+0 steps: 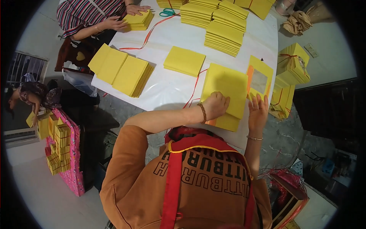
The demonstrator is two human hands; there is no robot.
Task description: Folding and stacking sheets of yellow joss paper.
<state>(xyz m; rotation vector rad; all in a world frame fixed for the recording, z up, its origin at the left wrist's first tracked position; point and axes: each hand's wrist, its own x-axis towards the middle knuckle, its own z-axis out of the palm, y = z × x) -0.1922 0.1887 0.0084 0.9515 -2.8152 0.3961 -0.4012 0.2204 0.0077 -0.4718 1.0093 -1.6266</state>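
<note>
My left hand (215, 105), a braided band on its wrist, is closed and rests on the large yellow paper sheet (225, 82) before me. Its fingertips are tucked under, so whatever they may pinch is hidden. Under that sheet's near end lies more yellow paper (227, 121), with a bit of orange by my wrist. My right hand (258, 110) is open, fingers stretched. Those fingertips touch the near end of a yellow paper piece (268, 74) with an orange strip and a pale rectangular panel, at the table's right side.
Folded yellow paper stacks stand on the white table (152, 45): one mid-table (185, 61), one left (133, 76), several at the back (225, 36). Red ribbon (150, 34) and teal scissors (167, 12) lie farther off. Another person's hands (114, 23) rest on a stack. Tied bundles (291, 66) stand right.
</note>
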